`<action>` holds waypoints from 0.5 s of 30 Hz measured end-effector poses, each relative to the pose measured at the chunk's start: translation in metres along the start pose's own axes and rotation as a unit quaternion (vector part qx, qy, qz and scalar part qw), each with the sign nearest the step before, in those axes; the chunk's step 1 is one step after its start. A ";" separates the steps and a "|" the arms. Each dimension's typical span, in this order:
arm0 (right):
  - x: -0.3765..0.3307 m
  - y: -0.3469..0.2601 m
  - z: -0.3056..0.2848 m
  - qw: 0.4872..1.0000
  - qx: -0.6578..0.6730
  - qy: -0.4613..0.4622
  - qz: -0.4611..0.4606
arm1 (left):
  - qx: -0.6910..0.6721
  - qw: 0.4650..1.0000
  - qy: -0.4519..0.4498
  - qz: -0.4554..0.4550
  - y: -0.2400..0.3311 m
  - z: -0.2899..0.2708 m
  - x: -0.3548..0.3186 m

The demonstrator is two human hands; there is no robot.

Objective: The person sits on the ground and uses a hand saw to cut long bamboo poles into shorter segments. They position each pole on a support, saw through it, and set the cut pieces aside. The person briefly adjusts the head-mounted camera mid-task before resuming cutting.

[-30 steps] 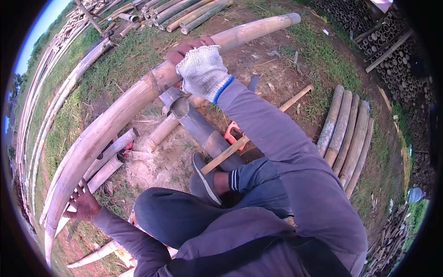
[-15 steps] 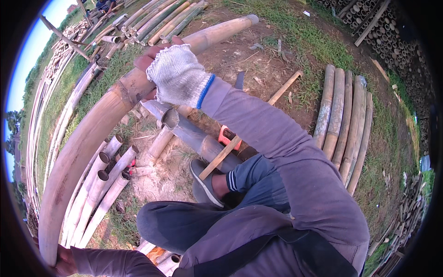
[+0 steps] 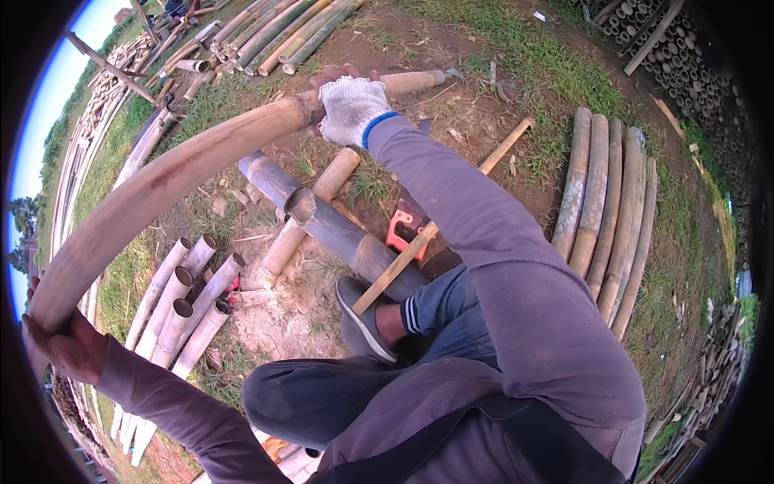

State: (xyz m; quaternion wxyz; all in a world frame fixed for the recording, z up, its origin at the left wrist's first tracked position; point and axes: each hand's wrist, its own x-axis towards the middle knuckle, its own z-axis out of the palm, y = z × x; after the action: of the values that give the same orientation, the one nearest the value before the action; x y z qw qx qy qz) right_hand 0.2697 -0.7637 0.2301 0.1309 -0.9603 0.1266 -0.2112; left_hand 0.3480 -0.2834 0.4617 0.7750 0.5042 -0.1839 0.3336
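A long, thick bamboo pole [image 3: 181, 165] spans the upper left, held in both hands. My right hand [image 3: 348, 101], in a white knitted glove with a blue cuff, wraps round its far part. At the far left my bare left hand [image 3: 68, 343] grips the near end from below. Under the pole, a grey bamboo piece with a notch cut in its top [image 3: 339, 230] lies across a shorter bamboo log [image 3: 334, 173]. A saw with an orange handle [image 3: 401, 230] rests beside it. A thin wooden stick [image 3: 427, 234] leans across my shoe [image 3: 359, 323].
Several cut bamboo pieces [image 3: 181, 302] lie at the left. To the right is a row of bamboo poles [image 3: 601, 194]. More poles [image 3: 282, 32] are piled at the back, and a stack of bamboo [image 3: 669, 60] stands far right. Sawdust [image 3: 282, 319] covers the ground before me.
The bamboo pole has swung, its near end rising and its far part dipping nearer the ground. My left hand has come up with it; my right hand has shifted to the right.
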 end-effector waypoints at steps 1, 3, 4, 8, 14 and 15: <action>-0.010 -0.011 -0.004 0.998 -0.003 0.060 -0.026 | 0.008 1.000 0.016 0.008 -0.002 0.008 -0.005; -0.029 -0.034 -0.006 0.992 0.032 0.115 -0.052 | 0.020 0.999 0.038 0.029 -0.007 0.027 -0.012; -0.043 -0.044 0.003 0.984 0.089 0.144 -0.058 | 0.024 0.998 0.041 0.033 -0.006 0.023 -0.011; -0.067 -0.061 0.017 0.976 0.101 0.185 -0.059 | 0.024 0.999 0.035 0.028 -0.006 0.018 -0.013; -0.024 -0.077 0.020 0.964 0.134 0.213 -0.088 | 0.025 0.996 0.061 0.055 0.003 0.012 -0.029; -0.018 -0.075 0.015 0.968 0.118 0.194 -0.105 | 0.024 0.996 0.056 0.065 0.010 -0.005 -0.017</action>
State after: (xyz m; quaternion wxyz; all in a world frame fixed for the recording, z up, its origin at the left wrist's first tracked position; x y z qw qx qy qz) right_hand 0.2743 -0.6853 0.2334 0.1930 -0.8869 0.0225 -0.4191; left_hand 0.3281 -0.2818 0.4557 0.7485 0.4900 -0.1649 0.4153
